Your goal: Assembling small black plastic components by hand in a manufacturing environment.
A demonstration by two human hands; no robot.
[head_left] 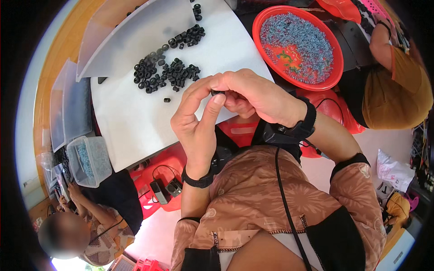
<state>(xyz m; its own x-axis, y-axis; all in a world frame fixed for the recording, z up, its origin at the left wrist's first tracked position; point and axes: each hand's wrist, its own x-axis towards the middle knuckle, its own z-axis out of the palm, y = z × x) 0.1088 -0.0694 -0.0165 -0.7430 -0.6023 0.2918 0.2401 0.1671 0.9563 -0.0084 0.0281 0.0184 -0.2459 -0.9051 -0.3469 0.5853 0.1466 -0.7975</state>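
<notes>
My left hand [196, 122] and my right hand [260, 92] meet above the near part of the white tabletop [131, 126]. Between the left thumb and the fingertips shows a small black plastic piece [217, 92], mostly covered. The right fingers are curled in and close on the same piece from the other side; their tips are partly hidden. Beyond my hands lies a loose pile of small black cylindrical plastic pieces [176, 72], some with holes. One single black piece [167, 100] sits apart, nearer to me.
A red basin [337, 67] of small bluish metallic parts stands at the far right. Translucent plastic panels [68, 108] rise along the left, with a clear box [97, 180] of similar parts below them. Co-workers sit left and right. A cable [285, 203] hangs down my front.
</notes>
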